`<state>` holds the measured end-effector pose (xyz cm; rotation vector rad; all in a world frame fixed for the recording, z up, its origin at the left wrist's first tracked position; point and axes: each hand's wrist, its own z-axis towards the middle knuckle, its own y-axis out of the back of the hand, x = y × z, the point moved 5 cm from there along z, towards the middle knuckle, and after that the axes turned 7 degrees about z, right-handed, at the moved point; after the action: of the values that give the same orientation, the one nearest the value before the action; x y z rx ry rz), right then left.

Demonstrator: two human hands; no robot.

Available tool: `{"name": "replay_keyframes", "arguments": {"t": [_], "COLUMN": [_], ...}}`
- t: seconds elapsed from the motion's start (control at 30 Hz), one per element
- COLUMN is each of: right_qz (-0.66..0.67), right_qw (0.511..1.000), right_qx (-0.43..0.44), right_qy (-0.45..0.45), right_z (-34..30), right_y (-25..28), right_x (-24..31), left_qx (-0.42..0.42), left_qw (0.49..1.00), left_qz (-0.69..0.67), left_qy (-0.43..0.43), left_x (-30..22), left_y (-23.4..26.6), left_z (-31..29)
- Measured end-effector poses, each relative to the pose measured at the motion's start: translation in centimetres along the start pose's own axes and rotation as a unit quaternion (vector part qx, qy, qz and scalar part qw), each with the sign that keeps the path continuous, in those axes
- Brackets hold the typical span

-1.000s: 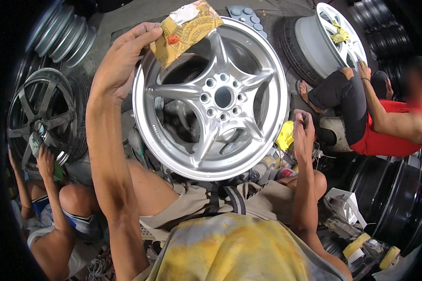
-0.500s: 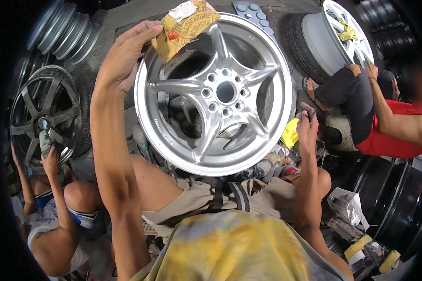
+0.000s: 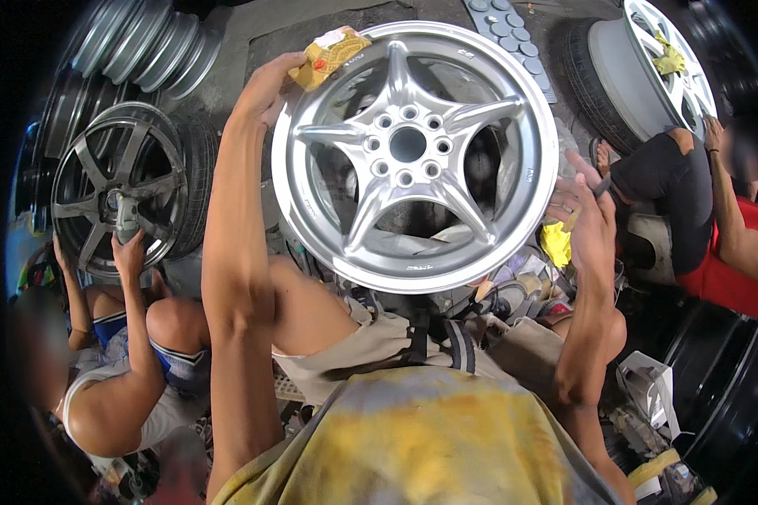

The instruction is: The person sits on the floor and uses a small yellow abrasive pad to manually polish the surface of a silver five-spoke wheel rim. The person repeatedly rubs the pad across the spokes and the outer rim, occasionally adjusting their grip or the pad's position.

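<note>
A silver five-spoke wheel rim [image 3: 407,195] faces up in front of my lap. At its upper left edge, my left hand [image 3: 271,84] pinches a folded piece of sandpaper [image 3: 333,55], its yellow-brown printed backing showing and a whitish patch on top. The sandpaper overlaps the rim's lip. My right hand [image 3: 591,220] is by the wheel's right edge, fingers pointing toward it, with a small dark piece [image 3: 601,187] between the fingers. Whether those fingertips touch the rim, I cannot tell. Below that hand lies a crumpled yellow cloth [image 3: 557,244].
At left, a person [image 3: 114,404] works on a dark wheel [image 3: 120,198]. A person in red [image 3: 737,252] sits at right by a white wheel with a tire [image 3: 623,80]. Stacked silver rims [image 3: 147,46] stand far left; a grey panel with round pads [image 3: 509,38] lies beyond the rim.
The silver rim has turned counterclockwise. My left hand's sandpaper has come down against the rim's lip, and my right hand has moved up beside the right edge with fingers reaching out.
</note>
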<state>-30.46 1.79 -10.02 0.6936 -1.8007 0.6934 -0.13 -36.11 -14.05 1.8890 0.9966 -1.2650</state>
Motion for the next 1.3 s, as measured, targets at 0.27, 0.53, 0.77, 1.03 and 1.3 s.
{"name": "replay_keyframes", "arguments": {"t": [0.27, 0.53, 0.77, 1.03, 1.3], "right_qz": [0.065, 0.043, 0.085, 0.079, 0.065], "right_qw": [0.996, 0.999, 0.995, 0.993, 0.997], "right_qx": [0.032, -0.001, 0.044, 0.074, 0.031], "right_qy": [0.046, 0.028, 0.040, 0.046, 0.033], "right_z": [-3.3, -2.0, -2.0, -1.0, -1.9], "right_y": [-3.4, -2.9, -4.3, -4.9, -4.3], "right_x": [4.8, 4.1, 4.9, 5.7, 5.1], "left_qx": [0.031, 0.067, 0.033, 0.029, 0.057], "left_qw": [0.993, 0.989, 0.987, 0.977, 0.973], "left_qz": [-0.102, -0.114, -0.125, -0.071, -0.029], "left_qy": [0.047, 0.066, 0.097, 0.200, 0.221], "left_x": [3.1, 4.8, 6.3, 6.1, 5.9], "left_y": [-0.3, -0.6, 0.8, 2.7, 3.4], "left_z": [2.3, 4.5, 5.0, 0.6, -0.9]}}
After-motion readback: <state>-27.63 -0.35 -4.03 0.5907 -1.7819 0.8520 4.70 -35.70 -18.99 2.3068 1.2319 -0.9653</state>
